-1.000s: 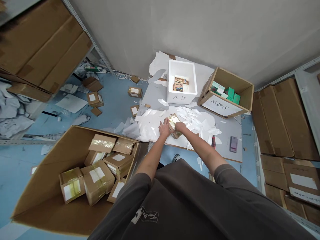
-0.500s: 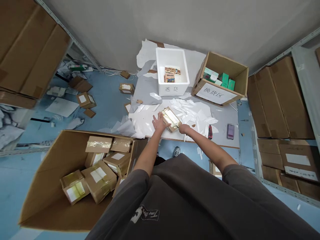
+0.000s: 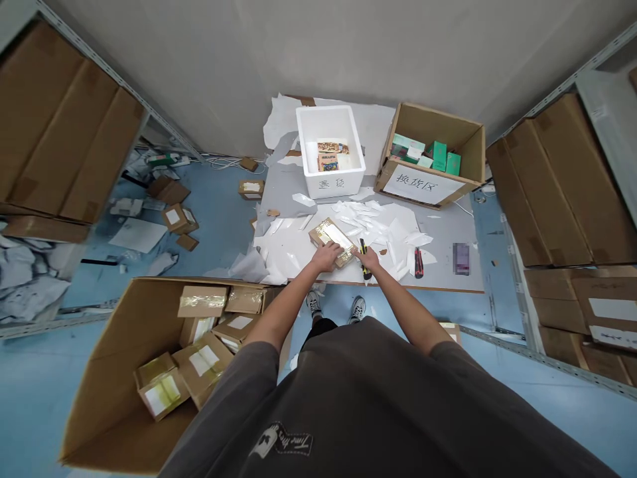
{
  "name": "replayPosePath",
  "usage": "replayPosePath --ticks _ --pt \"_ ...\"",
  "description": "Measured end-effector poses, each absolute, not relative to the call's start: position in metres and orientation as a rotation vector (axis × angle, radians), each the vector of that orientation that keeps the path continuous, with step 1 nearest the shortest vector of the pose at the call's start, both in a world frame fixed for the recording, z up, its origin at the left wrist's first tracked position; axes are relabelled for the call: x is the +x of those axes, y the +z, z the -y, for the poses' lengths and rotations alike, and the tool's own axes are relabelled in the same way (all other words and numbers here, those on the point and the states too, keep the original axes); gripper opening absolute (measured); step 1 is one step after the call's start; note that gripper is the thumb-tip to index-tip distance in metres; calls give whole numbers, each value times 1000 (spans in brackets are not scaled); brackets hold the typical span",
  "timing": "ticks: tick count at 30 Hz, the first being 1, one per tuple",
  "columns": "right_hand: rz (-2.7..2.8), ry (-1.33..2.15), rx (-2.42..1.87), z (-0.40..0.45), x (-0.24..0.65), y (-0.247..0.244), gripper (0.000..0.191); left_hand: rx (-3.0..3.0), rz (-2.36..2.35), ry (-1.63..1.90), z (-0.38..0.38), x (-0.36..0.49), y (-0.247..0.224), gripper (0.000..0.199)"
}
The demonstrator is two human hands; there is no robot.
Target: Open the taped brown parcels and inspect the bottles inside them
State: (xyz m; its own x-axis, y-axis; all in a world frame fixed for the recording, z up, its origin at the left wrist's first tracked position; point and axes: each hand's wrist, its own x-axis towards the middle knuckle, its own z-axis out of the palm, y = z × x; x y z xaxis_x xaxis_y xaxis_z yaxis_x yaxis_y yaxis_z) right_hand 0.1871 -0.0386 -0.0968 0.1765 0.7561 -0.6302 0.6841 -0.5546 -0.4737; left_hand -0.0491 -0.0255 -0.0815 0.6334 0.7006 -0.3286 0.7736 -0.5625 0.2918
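A small taped cardboard box (image 3: 320,230) with a white label lies at an angle near the table's front edge. My left hand (image 3: 326,257) grips its near left side, fingers over the top. In my right hand (image 3: 369,258) is a yellow-and-black utility knife (image 3: 366,272), pointing away from me; the fingertips are at the box's right corner. Whether they touch it is hard to tell. White paper scraps (image 3: 363,216) lie behind and beside the box. A red-and-black utility knife (image 3: 419,263) rests on the table to the right.
A white foam bin (image 3: 334,186) with packets and a labelled carton (image 3: 421,188) with green boxes stand at the table's back. A large open carton (image 3: 107,372) of parcels is at my left. Stacked cartons (image 3: 562,186) stand right. Loose parcels (image 3: 179,217) lie on the floor.
My left hand has gone from spread on top of the box to gripping its near side. The right hand has turned, and its knife now shows. The box has turned slightly.
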Motion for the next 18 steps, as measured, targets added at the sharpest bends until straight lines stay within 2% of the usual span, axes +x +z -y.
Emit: replayPosePath --ticks 4,9,12,18 --pt "1399 1254 -2349 20 167 -111 41 2409 -1251 -306 25 -48 -78 67" --pt "1617 1223 -2222 -10 157 -115 37 2321 -1383 -404 6 -40 -72 59" --pt "1707 1223 -2148 -21 156 -113 35 2273 -1404 -474 -5 -30 -67 60" --pt "1744 1269 -2031 2 177 -103 33 2217 -1557 -333 13 -16 -64 62"
